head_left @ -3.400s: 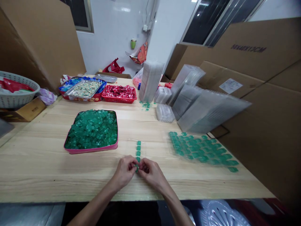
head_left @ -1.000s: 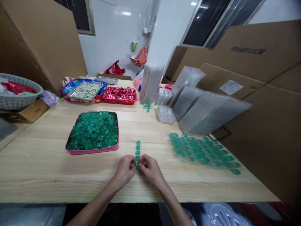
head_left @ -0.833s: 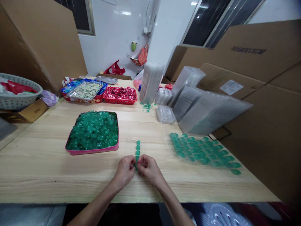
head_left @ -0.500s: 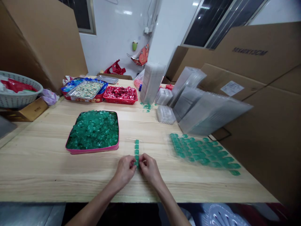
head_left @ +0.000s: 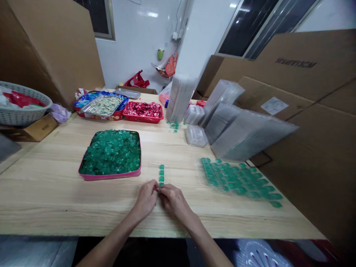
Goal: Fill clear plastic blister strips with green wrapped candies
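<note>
A clear tray with a column of green pieces (head_left: 161,173) lies on the wooden table (head_left: 111,207) in front of me. At the column's near end my left hand (head_left: 147,195) is closed, its thumb and finger pinched together. My right hand (head_left: 172,198) meets it there, fingers bent and pressed together over the near pieces. What the fingertips grip is too small and hidden to make out. To the left stands a pink-rimmed tin (head_left: 111,177) heaped with green wrapped pieces (head_left: 112,152).
Filled clear trays (head_left: 239,178) with green pieces lie at the right. Behind them lean stacks of empty clear trays (head_left: 239,129). A red basket (head_left: 143,119), a metal tray of pale pieces (head_left: 104,105) and a perforated basket (head_left: 22,111) stand farther back and left.
My right hand has moved left and slightly up until its fingertips meet my left hand's over the column. The left hand has shifted slightly left. The camera view has moved a little.
</note>
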